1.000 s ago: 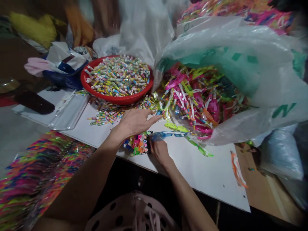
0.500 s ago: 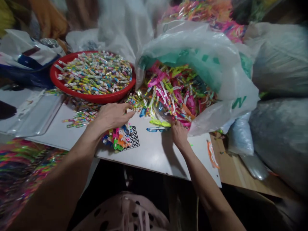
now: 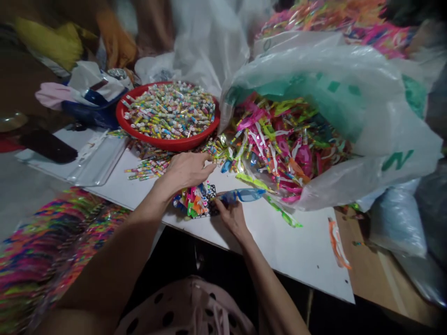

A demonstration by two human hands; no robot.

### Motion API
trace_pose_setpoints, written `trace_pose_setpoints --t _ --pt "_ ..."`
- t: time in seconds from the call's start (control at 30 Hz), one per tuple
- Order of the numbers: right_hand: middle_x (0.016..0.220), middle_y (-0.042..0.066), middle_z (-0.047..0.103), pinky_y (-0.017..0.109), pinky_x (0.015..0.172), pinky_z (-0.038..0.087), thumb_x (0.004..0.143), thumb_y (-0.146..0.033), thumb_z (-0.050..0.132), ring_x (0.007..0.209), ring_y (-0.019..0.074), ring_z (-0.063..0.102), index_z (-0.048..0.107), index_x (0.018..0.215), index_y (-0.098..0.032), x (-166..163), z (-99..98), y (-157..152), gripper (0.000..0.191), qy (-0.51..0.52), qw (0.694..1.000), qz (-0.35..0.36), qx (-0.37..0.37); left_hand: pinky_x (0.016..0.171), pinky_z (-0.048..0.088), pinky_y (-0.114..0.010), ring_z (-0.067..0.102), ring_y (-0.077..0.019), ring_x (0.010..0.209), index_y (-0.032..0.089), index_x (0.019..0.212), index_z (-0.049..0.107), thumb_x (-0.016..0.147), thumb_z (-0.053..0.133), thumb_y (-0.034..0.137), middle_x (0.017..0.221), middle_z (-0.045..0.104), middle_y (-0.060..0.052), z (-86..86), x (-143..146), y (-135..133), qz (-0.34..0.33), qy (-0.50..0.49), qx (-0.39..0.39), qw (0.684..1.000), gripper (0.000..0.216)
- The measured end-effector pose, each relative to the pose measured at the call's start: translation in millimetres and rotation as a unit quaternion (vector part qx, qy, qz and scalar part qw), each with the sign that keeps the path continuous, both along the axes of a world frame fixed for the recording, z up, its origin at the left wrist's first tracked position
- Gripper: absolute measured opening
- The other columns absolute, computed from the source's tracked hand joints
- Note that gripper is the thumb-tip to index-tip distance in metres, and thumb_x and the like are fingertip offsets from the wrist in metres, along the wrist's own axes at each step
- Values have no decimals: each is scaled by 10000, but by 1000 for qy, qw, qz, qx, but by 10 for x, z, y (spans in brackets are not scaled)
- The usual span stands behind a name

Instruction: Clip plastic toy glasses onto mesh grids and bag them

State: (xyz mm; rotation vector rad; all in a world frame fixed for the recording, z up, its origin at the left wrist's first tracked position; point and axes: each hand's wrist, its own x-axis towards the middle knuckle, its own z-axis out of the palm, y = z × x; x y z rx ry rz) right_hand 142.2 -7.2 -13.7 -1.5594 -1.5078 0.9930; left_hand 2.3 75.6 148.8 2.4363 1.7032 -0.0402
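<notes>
Pointing rightward, left hand (image 3: 188, 170) palm-down

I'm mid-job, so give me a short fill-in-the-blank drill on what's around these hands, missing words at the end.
1. The glasses in the right hand are ____ in colour.
2. The bowl heaped with small sticks is ____ in colour.
3. The left hand is nearer to the bowl than the ____ hand.
4. The printing on the open plastic bag is ____ in colour.

Missing words: blue; red; right; green.
</notes>
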Motion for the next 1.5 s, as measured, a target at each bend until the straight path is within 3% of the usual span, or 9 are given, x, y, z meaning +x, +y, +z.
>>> trace_pose_setpoints --t 0.27,0.47,0.6,0.73,0.87,1.0,1.17,1.3,1.5 --pt "1037 147 597 298 701 475 848 -99 398 872 209 598 541 1054 -122 -348 358 53 252 -391 913 100 -56 860 441 -367 634 -274 992 294 1161 612 877 165 655 1026 704 -47 52 1 -15 15 -19 -21 999 641" --pt "1031 88 617 254 767 442 895 -189 421 917 171 583 582 1027 -159 201 499 179 211 -331 921 203 -40 869 443 -378 626 -286 995 282 1239 558 830 311 669 1066 692 -43 77 -28 45 13 6 -41 999 615" --pt "1112 186 569 317 751 432 873 -66 322 955 235 576 545 1140 -78 907 532 314 348 -491 866 -9 -95 864 448 -404 623 -298 1000 278 1232 562 831 320 648 1075 689 -49 63 -39 59 12 5 -31 999 597" --pt "1086 179 587 314 716 424 874 -55 316 913 239 604 562 1116 -93 986 564 405 347 -546 833 7 -95 856 454 -394 623 -297 1004 282 1203 583 841 308 634 1057 698 -51 45 -37 48 16 5 -26 1000 576" --pt "1019 139 630 294 680 408 908 -122 328 877 226 623 557 1102 -150 643 613 386 301 -518 854 30 -44 850 460 -398 622 -301 1007 279 1193 591 844 277 646 1088 689 -58 15 -56 53 10 -7 -15 1000 596" --pt "962 93 662 265 672 395 900 -276 466 882 209 628 528 1149 -184 532 584 287 272 -419 897 106 -98 853 459 -431 623 -325 1004 258 1181 604 846 269 637 1060 697 -79 10 -61 53 23 2 -8 1000 607" --pt "1041 108 641 256 667 379 841 -444 564 890 205 615 534 1151 -163 655 446 -78 419 -349 927 32 -130 850 465 -412 631 -304 996 269 1186 603 859 285 590 1055 700 -72 18 -65 43 10 -9 -9 1000 558" --pt "778 41 649 242 568 336 811 -335 550 682 164 587 600 865 -175 538 343 -257 177 -285 946 16 -152 851 466 -428 635 -310 991 261 1207 598 856 296 582 1026 709 -82 4 -57 47 9 -17 0 1000 563" --pt "733 24 647 245 608 440 850 -383 491 664 154 599 570 903 -173 255 339 -108 230 -16 999 17 -40 844 471 -428 641 -310 977 252 1186 604 853 296 593 1022 712 -77 -15 -84 42 9 -35 -1 999 568"
